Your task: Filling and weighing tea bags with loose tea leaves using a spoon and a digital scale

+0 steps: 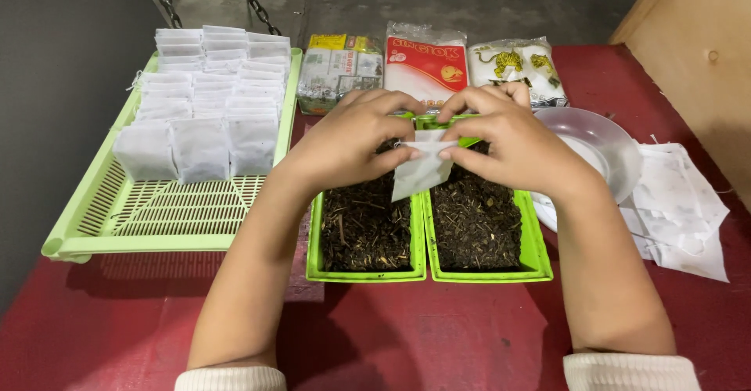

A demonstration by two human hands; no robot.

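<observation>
At your far left, on the red surface, sits the pale green slotted tray, its far half packed with rows of filled white sachets; the near half is bare slats.

Your left hand comes next, its grip pinched narrow on the top edge of a small white paper sachet. The sachet hangs just above the seam between the two green tubs, the left tub and the right tub, both full of dark dried leaf. Your right hand pinches the same top edge from the other side, grip equally narrow, thumb and forefinger on the paper.

Behind the hands lie three printed packets in a row. Right of the tubs is a clear plastic lid or dish, then a loose heap of flat empty sachets.

Watch the mouth of the sachet: I judge that if the two pinches pull unevenly, the thin paper could tear or tip and spill leaf back over the tubs or onto the surface. Your right forearm is also near the dish, so a wide elbow could knock it into the empty sachets.
</observation>
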